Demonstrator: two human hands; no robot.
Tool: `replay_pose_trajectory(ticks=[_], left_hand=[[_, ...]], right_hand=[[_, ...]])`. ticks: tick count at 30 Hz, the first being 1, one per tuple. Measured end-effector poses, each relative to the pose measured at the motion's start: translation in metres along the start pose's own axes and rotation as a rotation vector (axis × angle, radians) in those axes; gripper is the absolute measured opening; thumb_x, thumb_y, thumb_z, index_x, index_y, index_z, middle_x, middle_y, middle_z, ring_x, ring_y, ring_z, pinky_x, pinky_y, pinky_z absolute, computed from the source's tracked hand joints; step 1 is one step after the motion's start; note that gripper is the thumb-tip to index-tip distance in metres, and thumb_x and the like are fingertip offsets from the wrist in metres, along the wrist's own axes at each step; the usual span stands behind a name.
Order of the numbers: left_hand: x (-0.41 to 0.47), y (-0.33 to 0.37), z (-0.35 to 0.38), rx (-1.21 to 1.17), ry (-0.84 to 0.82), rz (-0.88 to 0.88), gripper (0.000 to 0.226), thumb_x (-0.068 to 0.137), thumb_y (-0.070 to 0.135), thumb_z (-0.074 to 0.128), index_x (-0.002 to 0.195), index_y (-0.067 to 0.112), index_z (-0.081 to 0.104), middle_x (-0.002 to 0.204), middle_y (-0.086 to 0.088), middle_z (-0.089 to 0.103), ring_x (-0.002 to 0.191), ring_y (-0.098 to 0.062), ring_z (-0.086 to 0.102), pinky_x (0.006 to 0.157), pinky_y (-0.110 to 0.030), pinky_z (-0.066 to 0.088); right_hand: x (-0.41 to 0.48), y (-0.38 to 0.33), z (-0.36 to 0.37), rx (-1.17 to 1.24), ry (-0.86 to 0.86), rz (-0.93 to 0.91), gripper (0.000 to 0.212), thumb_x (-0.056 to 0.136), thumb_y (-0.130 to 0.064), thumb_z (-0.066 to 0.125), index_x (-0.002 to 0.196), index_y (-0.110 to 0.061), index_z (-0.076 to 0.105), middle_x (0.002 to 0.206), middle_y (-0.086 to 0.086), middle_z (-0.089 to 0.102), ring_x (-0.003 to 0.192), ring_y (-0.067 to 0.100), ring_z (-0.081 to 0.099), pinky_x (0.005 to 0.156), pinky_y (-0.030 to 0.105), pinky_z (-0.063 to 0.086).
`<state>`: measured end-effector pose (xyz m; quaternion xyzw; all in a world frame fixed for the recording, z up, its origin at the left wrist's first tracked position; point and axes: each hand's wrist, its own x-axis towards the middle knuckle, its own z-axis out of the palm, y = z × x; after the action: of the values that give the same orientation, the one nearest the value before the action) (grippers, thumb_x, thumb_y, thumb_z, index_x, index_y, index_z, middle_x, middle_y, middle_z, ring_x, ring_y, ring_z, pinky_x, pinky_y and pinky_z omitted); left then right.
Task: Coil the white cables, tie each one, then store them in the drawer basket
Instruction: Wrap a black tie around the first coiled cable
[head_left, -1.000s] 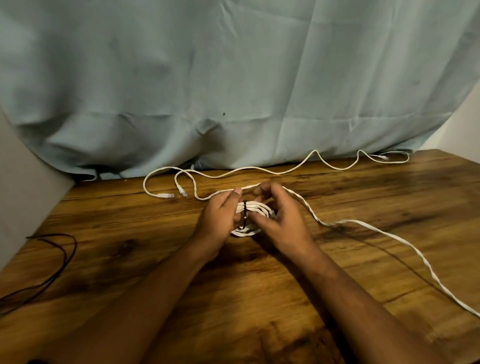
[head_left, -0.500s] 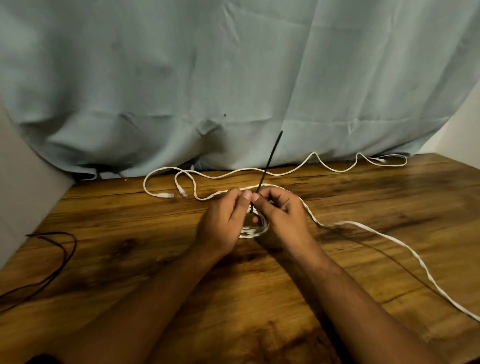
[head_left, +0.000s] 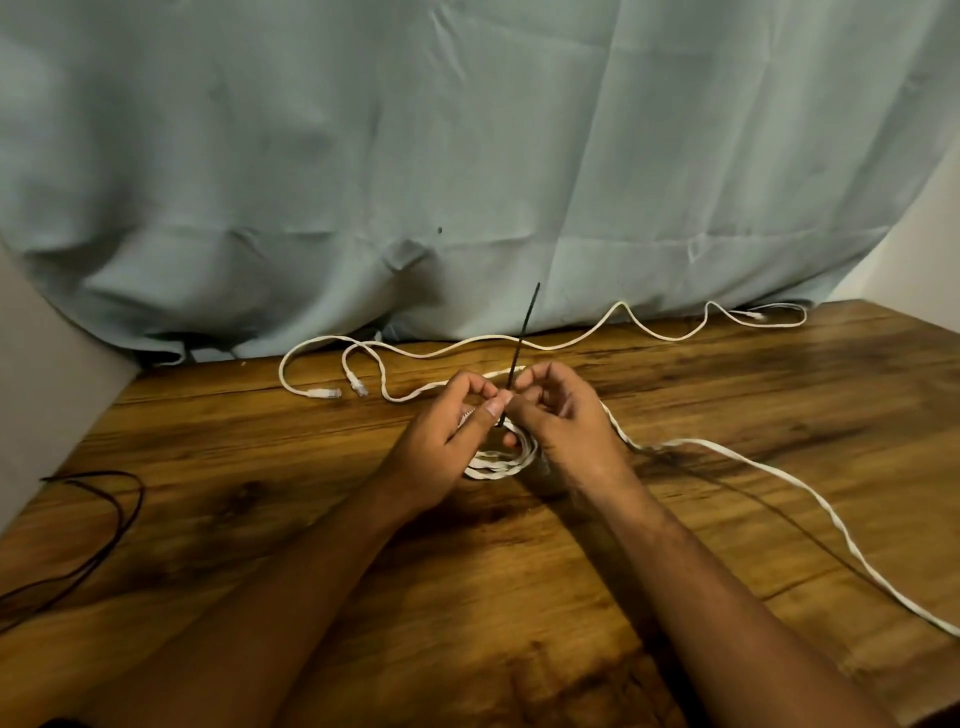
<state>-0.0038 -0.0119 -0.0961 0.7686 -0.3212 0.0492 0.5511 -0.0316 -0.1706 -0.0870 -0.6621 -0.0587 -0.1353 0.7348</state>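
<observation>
A small coil of white cable (head_left: 501, 460) lies on the wooden table (head_left: 467, 597) under both hands. A black cable tie (head_left: 522, 338) wraps the coil and its free tail sticks up and away from me. My left hand (head_left: 447, 441) pinches the tie at the coil with thumb and forefinger. My right hand (head_left: 558, 421) grips the coil and the tie from the right side. A second white cable (head_left: 582, 340) lies loose along the back of the table, and a flat white cable (head_left: 810, 504) trails off to the right edge.
A pale blue cloth (head_left: 467, 156) hangs behind the table. A thin black wire (head_left: 98, 525) loops at the left edge. Two white plugs (head_left: 337, 391) lie at the back left. No drawer basket is in view.
The tie's tail, folded against the coil a second ago, now stands up from between my fingers. Both hands have stayed over the coil, shifting slightly.
</observation>
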Motion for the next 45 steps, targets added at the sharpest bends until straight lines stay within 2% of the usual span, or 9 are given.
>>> replay_pose_trajectory(ticks=[3, 5, 13, 19, 23, 29, 34, 39, 45], left_hand=[[0.002, -0.004, -0.001, -0.029, 0.005, -0.011, 0.013, 0.104, 0.038, 0.050, 0.109, 0.028, 0.055, 0.070, -0.004, 0.050, 0.058, -0.020, 0.043, 0.051, -0.041, 0.033], [0.003, -0.008, -0.003, -0.022, 0.008, -0.028, 0.009, 0.106, 0.035, 0.049, 0.109, 0.030, 0.055, 0.071, -0.004, 0.050, 0.061, -0.023, 0.043, 0.051, -0.047, 0.035], [0.004, -0.013, -0.002, -0.094, -0.003, -0.068, 0.019, 0.101, 0.043, 0.047, 0.087, 0.031, 0.054, 0.062, 0.010, 0.048, 0.057, -0.011, 0.041, 0.055, -0.037, 0.033], [0.005, -0.010, -0.002, -0.056, -0.004, -0.085, 0.022, 0.104, 0.039, 0.046, 0.084, 0.037, 0.054, 0.061, 0.012, 0.049, 0.056, -0.008, 0.042, 0.053, -0.035, 0.035], [0.005, -0.008, -0.004, -0.033, -0.009, -0.101, 0.022, 0.109, 0.027, 0.043, 0.098, 0.017, 0.059, 0.061, 0.013, 0.050, 0.055, -0.004, 0.044, 0.051, -0.022, 0.037], [0.006, -0.003, -0.003, -0.036, -0.017, -0.155, 0.027, 0.109, 0.026, 0.043, 0.103, 0.005, 0.059, 0.057, 0.012, 0.048, 0.049, -0.002, 0.041, 0.046, -0.016, 0.034], [0.008, 0.000, -0.004, -0.017, -0.048, -0.183, 0.034, 0.109, 0.030, 0.042, 0.101, 0.002, 0.060, 0.059, 0.010, 0.047, 0.050, -0.003, 0.042, 0.047, -0.018, 0.034], [0.007, 0.005, -0.004, -0.100, -0.086, -0.260, 0.036, 0.110, 0.028, 0.039, 0.109, -0.002, 0.059, 0.061, 0.007, 0.041, 0.047, 0.001, 0.039, 0.043, -0.013, 0.032], [0.008, 0.004, -0.010, -0.256, -0.084, -0.383, 0.029, 0.110, 0.037, 0.039, 0.109, 0.022, 0.064, 0.060, 0.009, 0.038, 0.049, -0.003, 0.035, 0.044, -0.018, 0.023]], right_hand=[[-0.002, -0.004, 0.000, -0.273, -0.020, -0.080, 0.012, 0.099, -0.011, 0.067, 0.097, 0.001, 0.069, 0.081, 0.005, 0.065, 0.063, 0.007, 0.064, 0.055, 0.019, 0.052], [-0.003, -0.006, -0.001, -0.417, -0.017, -0.116, 0.015, 0.099, -0.018, 0.067, 0.093, -0.006, 0.073, 0.080, 0.000, 0.070, 0.059, 0.002, 0.066, 0.054, 0.017, 0.050], [0.002, -0.001, -0.005, -0.730, 0.026, -0.352, 0.014, 0.097, -0.022, 0.069, 0.084, -0.017, 0.071, 0.081, -0.006, 0.067, 0.074, 0.011, 0.065, 0.066, 0.037, 0.054], [0.000, -0.003, -0.008, -0.636, -0.034, -0.253, 0.017, 0.099, -0.024, 0.068, 0.084, -0.016, 0.070, 0.076, -0.001, 0.071, 0.063, 0.012, 0.070, 0.061, 0.039, 0.058], [0.000, -0.005, -0.015, -0.497, -0.149, -0.108, 0.008, 0.094, -0.018, 0.074, 0.095, -0.011, 0.072, 0.085, 0.008, 0.074, 0.071, 0.018, 0.068, 0.069, 0.040, 0.057], [-0.005, -0.007, -0.014, -0.516, -0.194, -0.067, 0.029, 0.081, 0.008, 0.070, 0.096, -0.017, 0.065, 0.084, -0.004, 0.066, 0.069, 0.001, 0.058, 0.063, 0.018, 0.048], [-0.005, -0.007, -0.013, -0.872, -0.115, -0.260, 0.022, 0.078, -0.013, 0.075, 0.091, -0.025, 0.062, 0.086, -0.011, 0.061, 0.073, 0.001, 0.054, 0.059, 0.012, 0.036], [-0.002, -0.002, -0.015, -0.961, -0.124, -0.341, 0.024, 0.080, -0.015, 0.073, 0.093, -0.028, 0.058, 0.091, -0.013, 0.058, 0.082, -0.003, 0.052, 0.065, 0.012, 0.032], [-0.004, -0.003, -0.015, -0.940, -0.171, -0.543, 0.024, 0.091, -0.019, 0.073, 0.112, -0.022, 0.062, 0.108, -0.007, 0.062, 0.099, 0.013, 0.059, 0.083, 0.037, 0.052]])
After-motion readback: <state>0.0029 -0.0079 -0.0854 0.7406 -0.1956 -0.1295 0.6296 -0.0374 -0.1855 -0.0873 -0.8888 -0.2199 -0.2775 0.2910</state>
